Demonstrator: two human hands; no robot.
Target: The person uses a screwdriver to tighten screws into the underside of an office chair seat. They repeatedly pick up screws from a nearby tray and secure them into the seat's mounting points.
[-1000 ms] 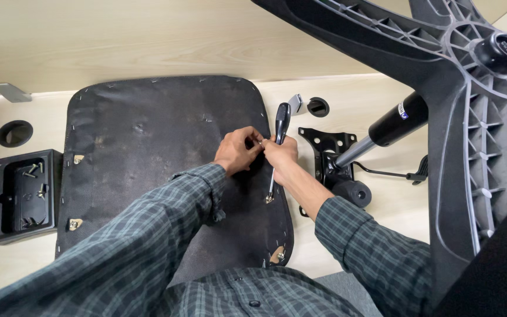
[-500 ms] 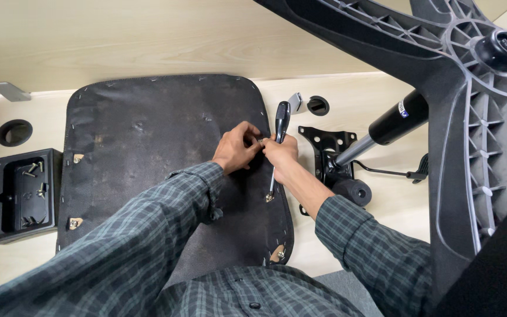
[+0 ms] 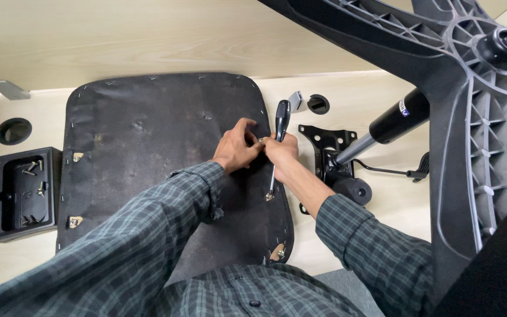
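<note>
Screwdriver upright on the overturned seat, fastening only partly done

Right hand [image 3: 280, 149] grips the black-handled screwdriver [image 3: 277, 147], tip at the black fabric-covered seat underside's [image 3: 148, 152] right edge; left hand [image 3: 237, 147] pinches beside it. The black metal tilt plate [image 3: 327, 152] lies unattached alongside; screws wait in the black plastic tray [image 3: 22, 194].

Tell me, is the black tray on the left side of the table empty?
No. The black tray holds several small screws and sits beside the upturned seat pad, away from both hands.

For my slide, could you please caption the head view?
Two hands grip a black-handled screwdriver upright on an upturned black fabric-covered seat pan.
</note>
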